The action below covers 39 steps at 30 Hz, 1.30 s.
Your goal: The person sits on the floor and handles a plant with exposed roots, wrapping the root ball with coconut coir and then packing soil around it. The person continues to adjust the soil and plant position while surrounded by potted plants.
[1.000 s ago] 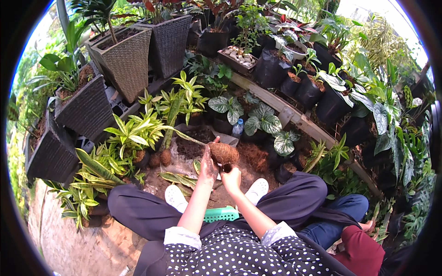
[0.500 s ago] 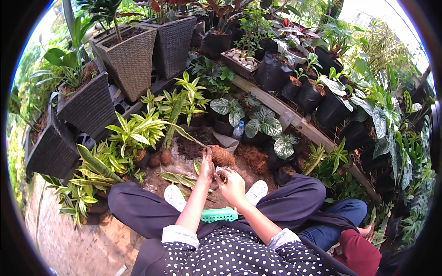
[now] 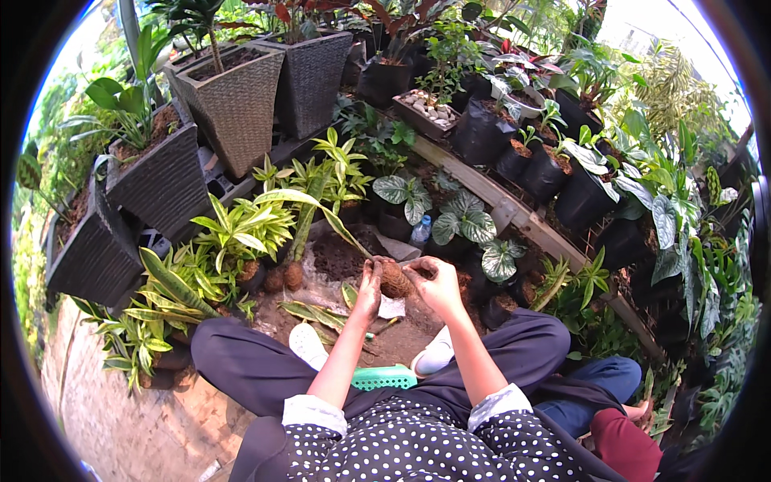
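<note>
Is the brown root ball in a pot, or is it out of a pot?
Out. The brown root ball is bare, held up between the left hand and right hand above the soil; no pot surrounds it.

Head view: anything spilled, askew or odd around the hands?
Loose soil is heaped on the ground before the hands. A long green leaf droops across it, and cut leaves lie flat by the white shoe. Nothing looks broken.

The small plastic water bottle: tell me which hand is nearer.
Right. The right hand lies just below the bottle; the left hand is farther, down-left, across the brown root ball.
</note>
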Each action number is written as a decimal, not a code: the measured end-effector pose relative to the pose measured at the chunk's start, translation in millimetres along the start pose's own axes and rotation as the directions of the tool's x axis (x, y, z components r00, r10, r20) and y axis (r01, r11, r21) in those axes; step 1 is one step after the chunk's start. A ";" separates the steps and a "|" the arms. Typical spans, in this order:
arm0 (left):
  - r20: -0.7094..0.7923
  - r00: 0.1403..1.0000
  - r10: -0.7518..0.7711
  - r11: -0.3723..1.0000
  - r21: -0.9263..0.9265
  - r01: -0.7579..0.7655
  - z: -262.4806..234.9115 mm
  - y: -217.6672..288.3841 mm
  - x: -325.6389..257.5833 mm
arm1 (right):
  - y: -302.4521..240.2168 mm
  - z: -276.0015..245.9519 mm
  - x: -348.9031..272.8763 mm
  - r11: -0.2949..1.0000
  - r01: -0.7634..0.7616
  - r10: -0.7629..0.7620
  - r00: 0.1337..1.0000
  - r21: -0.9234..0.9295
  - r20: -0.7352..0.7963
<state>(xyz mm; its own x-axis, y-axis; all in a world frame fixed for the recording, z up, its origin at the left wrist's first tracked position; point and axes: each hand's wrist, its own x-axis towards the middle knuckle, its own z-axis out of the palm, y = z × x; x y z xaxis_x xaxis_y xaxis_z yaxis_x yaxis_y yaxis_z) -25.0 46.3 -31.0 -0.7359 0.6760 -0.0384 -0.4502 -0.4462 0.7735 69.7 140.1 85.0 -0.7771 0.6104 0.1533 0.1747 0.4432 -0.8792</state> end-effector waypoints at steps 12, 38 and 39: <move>0.089 0.985 -0.145 0.979 -0.131 0.156 11.2 24.6 -14.3 | 2.1 -32.7 19.0 0.950 0.104 -0.118 0.992 -0.294 -0.032; 0.253 0.935 -0.247 0.904 -0.288 0.317 -3.5 51.6 -23.3 | 33.6 8.7 12.7 0.960 -0.169 0.155 0.985 0.222 0.080; 0.277 0.932 -0.233 0.897 -0.308 0.316 -3.7 53.6 -23.2 | 32.5 8.0 13.1 0.958 -0.173 0.158 0.984 0.227 0.084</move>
<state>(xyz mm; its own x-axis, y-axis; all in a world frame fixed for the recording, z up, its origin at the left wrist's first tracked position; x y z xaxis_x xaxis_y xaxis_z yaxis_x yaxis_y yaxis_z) -33.9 4.5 9.1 -0.4412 0.8965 -0.0412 -0.7925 -0.3676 0.4867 60.4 157.2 54.7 -0.7876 0.6156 -0.0262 0.1650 0.1699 -0.9715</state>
